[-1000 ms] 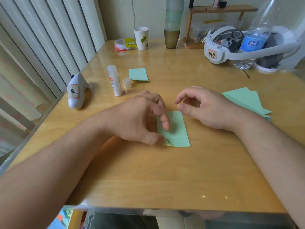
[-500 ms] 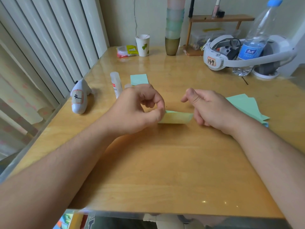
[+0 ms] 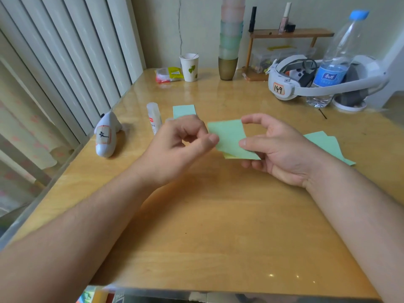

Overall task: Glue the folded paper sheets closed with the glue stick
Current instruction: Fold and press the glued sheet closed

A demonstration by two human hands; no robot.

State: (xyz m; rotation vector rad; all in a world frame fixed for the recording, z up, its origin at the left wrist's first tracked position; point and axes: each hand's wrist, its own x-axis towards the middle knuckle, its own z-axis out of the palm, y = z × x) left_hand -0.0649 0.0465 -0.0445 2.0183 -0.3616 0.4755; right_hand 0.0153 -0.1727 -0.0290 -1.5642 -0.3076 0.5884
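Observation:
A folded green paper sheet (image 3: 229, 136) is held up above the wooden table (image 3: 218, 226). My right hand (image 3: 282, 149) grips its right side, with the thumb on top and the fingers beneath. The thumb tip of my left hand (image 3: 181, 147) lies over the sheet's left edge, pinching it, while the other fingers curl in. An uncapped white glue stick (image 3: 154, 119) stands behind my left hand. Beside it another folded green sheet (image 3: 183, 110) lies flat. More green sheets (image 3: 328, 145) are stacked behind my right wrist.
A white controller (image 3: 106, 138) lies at the left table edge by the blinds. At the back stand a paper cup (image 3: 189, 67), a snack packet (image 3: 168, 74), stacked tumblers (image 3: 228, 51), a small wooden shelf (image 3: 290, 33), a white headset (image 3: 306, 84) and a water bottle (image 3: 334, 68).
The folded sheet was lifted off the table by my left hand and turned up. My right hand has taken hold of its right side.

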